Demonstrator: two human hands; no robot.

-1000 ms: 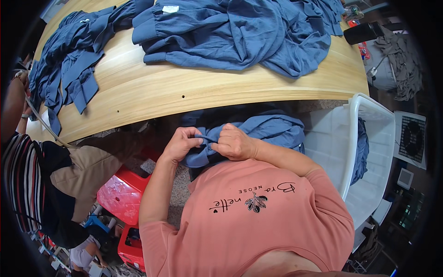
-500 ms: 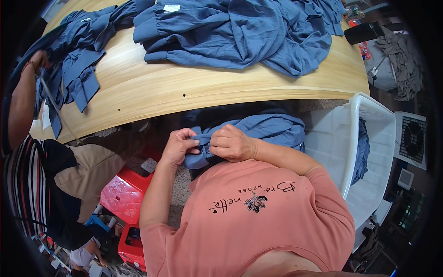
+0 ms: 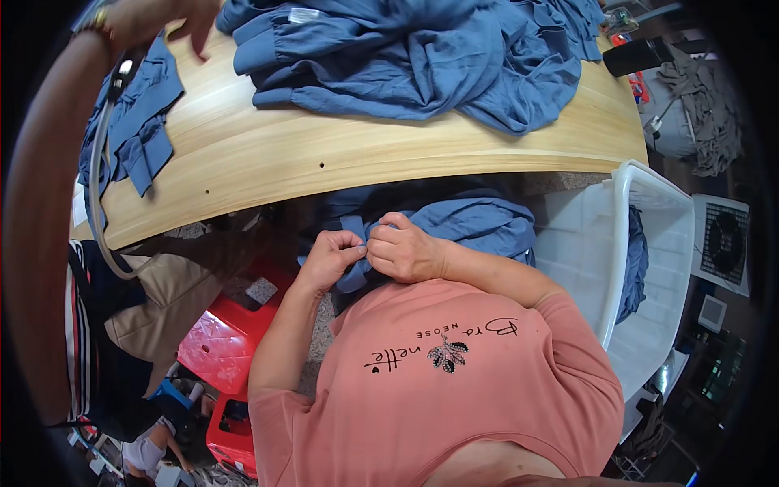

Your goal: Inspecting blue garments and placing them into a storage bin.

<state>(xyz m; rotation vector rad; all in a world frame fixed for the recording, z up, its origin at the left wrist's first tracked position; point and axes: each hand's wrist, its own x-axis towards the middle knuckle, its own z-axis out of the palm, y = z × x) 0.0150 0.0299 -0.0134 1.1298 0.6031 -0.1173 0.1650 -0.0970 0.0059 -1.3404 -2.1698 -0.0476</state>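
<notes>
1. A wooden counter [image 3: 268, 154] spans the top of a busy workroom, with rumpled blue garments [image 3: 414, 69] heaped across its far middle and more blue cloth [image 3: 142, 134] lying at its left end.
2. Below the counter's near edge, the blue garment [image 3: 479, 221] I am handling lies bunched in front of me, partly in the shade under the overhang.
3. My left hand [image 3: 331, 258], below the counter's near edge, is closed in a pinch, thumb against forefinger, on a small bit of that garment.
4. My right hand [image 3: 404, 250], just beside it and equally below the counter, is curled closed at the same spot on the cloth; its fingers hide most of what they grip.
5. At the counter's left end, a co-worker's hand [image 3: 154, 18] reaches in over the wood, slightly blurred.
6. Off the counter's near right corner stands a white plastic tub [image 3: 578, 239], blue fabric [image 3: 634, 268] inside it.
7. Below the counter's left half sit two red stools [image 3: 215, 345]; past its right end, a heap of grey cloth [image 3: 707, 114].
</notes>
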